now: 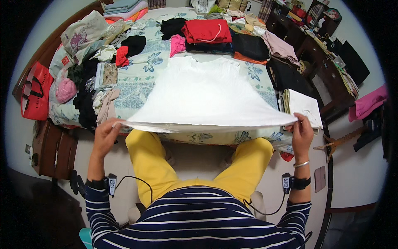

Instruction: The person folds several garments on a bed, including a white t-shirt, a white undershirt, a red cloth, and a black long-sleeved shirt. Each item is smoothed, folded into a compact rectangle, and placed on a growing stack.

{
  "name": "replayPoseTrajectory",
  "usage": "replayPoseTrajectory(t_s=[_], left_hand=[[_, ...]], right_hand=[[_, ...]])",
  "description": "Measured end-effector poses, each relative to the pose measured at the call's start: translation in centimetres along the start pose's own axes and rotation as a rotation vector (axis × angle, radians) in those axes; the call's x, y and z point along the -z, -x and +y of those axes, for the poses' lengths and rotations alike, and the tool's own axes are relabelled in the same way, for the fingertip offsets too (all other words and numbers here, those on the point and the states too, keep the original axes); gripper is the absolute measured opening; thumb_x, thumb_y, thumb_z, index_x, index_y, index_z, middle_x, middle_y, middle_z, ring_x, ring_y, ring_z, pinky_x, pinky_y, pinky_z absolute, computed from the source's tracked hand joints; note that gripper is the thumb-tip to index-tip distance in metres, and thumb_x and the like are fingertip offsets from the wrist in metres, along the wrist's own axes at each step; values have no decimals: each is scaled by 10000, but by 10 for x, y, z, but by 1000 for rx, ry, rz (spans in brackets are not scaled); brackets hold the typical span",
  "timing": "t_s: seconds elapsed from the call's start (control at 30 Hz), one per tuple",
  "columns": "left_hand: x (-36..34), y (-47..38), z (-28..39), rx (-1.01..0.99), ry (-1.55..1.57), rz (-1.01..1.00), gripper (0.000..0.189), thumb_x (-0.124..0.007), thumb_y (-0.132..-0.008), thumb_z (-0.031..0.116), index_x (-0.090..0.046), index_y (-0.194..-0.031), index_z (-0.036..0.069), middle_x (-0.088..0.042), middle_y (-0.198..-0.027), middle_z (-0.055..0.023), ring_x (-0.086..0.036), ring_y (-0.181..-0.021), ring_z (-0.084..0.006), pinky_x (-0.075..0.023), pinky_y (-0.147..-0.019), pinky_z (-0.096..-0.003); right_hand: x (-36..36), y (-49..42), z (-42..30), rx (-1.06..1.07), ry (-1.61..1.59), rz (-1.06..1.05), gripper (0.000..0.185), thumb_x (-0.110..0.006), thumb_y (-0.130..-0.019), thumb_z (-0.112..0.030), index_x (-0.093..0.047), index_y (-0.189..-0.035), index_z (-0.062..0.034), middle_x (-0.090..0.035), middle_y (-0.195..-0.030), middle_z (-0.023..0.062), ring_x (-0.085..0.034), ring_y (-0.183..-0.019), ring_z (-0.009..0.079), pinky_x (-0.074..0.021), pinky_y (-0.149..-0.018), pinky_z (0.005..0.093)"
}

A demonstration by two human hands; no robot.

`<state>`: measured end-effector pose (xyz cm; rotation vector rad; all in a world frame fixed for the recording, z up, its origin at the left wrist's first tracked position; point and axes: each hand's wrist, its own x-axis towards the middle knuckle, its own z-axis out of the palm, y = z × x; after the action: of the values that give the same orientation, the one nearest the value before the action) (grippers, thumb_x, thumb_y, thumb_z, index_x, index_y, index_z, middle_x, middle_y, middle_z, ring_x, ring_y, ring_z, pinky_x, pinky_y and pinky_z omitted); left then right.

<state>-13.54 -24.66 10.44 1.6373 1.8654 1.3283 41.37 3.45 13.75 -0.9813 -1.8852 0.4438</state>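
A white garment, seemingly a top, lies spread over the floral bedsheet, its upper end away from me. My left hand pinches the left corner of its near edge, and my right hand pinches the right corner. Between them the edge is stretched wide along the near side of the bed, lifted a little, with a narrow opening between its layers. Beyond the garment's upper end sits a folded red garment on dark folded clothes. Close to my right hand lies a stack of folded white cloth.
Loose clothes and plastic bags cover the bed's left side, with a red shopping bag at its edge. Black folded clothes lie at the right. A wooden nightstand stands left, a cluttered desk right. Cables hang from both wrist devices.
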Motion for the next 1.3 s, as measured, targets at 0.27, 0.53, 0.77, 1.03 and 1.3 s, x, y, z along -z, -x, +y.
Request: replayPoseTrajectory(t_s=[0.27,0.53,0.77,1.03,1.3], left_hand=[[-16,56,3,182,-14,-261,134,-629,-973,59,-725,-989,-32,-705,-894,-85,-639,-810,-158,-498,-744,-274],[-15,43,-2,218,39,-295,175,-603,-995,91,-735,-989,-24,-697,-865,-75,-634,-806,-148,-499,-753,-272],[-26,-1,-38,186,22,-233,240,-574,-1023,134,-707,-916,-35,-682,-829,-44,-629,-788,-110,-493,-733,-268],[-79,-120,-119,314,-16,-12,212,-622,-993,182,-687,-1021,-17,-680,-888,-88,-663,-788,-191,-527,-731,-311],[-193,-210,-118,-288,-167,-33,477,-635,-945,56,-529,-1409,48,-546,-1392,-193,-538,-1291,-311,-422,-1085,-351]], right_hand=[[-3,91,20,-131,72,-101,205,-525,-954,93,-641,-1108,25,-608,-893,72,-656,-662,129,-531,-625,250],[-3,88,19,-142,50,-164,204,-524,-955,83,-644,-1108,22,-607,-892,81,-660,-658,127,-521,-612,261],[-30,40,42,-193,28,-180,170,-546,-965,41,-638,-1107,31,-648,-873,89,-652,-620,129,-536,-595,265],[-113,-60,115,-187,311,-260,247,-628,-913,-43,-641,-1152,21,-679,-979,178,-697,-845,317,-558,-769,362],[-291,-64,52,207,-222,-610,467,-502,-1013,-154,-460,-1448,10,-466,-1497,220,-446,-1394,355,-340,-1171,388]])
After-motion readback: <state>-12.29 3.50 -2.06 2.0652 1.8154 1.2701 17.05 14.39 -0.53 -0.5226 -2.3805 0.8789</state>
